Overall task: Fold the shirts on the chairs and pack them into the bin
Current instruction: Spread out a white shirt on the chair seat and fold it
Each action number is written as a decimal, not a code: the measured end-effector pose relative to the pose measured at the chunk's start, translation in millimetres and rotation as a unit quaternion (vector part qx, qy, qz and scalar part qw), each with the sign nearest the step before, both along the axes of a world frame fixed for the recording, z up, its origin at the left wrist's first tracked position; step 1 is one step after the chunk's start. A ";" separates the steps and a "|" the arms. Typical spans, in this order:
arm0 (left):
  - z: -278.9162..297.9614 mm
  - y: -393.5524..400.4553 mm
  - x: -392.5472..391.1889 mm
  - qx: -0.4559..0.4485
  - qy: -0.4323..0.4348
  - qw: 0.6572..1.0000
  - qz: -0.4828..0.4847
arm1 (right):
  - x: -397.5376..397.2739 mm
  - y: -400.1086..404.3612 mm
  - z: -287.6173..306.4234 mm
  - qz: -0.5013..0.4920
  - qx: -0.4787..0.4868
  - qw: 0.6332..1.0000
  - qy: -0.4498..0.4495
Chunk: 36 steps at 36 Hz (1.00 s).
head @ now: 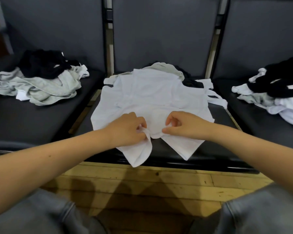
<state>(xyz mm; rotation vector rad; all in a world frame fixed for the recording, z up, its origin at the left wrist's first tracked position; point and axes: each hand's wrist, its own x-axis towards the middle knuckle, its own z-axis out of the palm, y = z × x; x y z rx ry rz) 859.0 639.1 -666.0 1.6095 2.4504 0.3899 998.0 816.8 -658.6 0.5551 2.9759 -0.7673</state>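
Shirts in a loose heap, grey, black and white mixed, sit on the left chair seat, well to the left of the grip; bare dark padded seat lies between the heap and the seat's front edge. Left hand, fingers curled, pinches a bunched fold of the white shirt near its near end, w/ thumb and fingertips closed on the cloth. White shirt lies mostly flat on the middle chair seat, soft thin knit w/ light creases; long axis runs away from the person toward the backrest, near end pointing at the person. Below the grip two cloth flaps spread in a V; the left one droops over the seat's front edge, over the wooden plank floor. Right hand pinches the same bunched edge just beside the left hand, fingers curled, a small gap of cloth between the two. Beyond the grip, grey and black garments poke out from under the shirt's far end. Bare seat strip shows right of the shirt. Far right, another pile of black and white shirts sits on the right chair seat, well apart from the hands.
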 end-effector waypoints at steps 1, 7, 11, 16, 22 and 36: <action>-0.4 0.2 -1.6 0.012 -0.010 1.000 0.004 | 1.4 -3.5 -1.0 -0.011 0.011 1.000 0.007; 7.2 -2.2 -9.4 0.027 -0.140 0.990 0.013 | 5.6 -24.2 -11.1 -0.036 0.079 0.996 0.021; 15.7 -8.5 -9.0 -0.008 -0.162 0.986 -0.044 | 1.2 -21.0 -14.5 -0.044 0.082 0.994 0.052; 18.2 -7.1 -4.6 0.009 -0.252 0.965 -0.074 | -1.5 -10.0 -15.0 0.012 0.082 0.994 0.066; -3.1 7.3 -0.4 0.024 -0.087 0.996 -0.018 | -2.8 -0.8 -11.8 0.055 0.078 0.993 0.065; 5.3 26.2 -9.5 0.115 -0.205 0.964 0.127 | 3.9 31.0 2.3 -0.035 0.040 0.996 0.075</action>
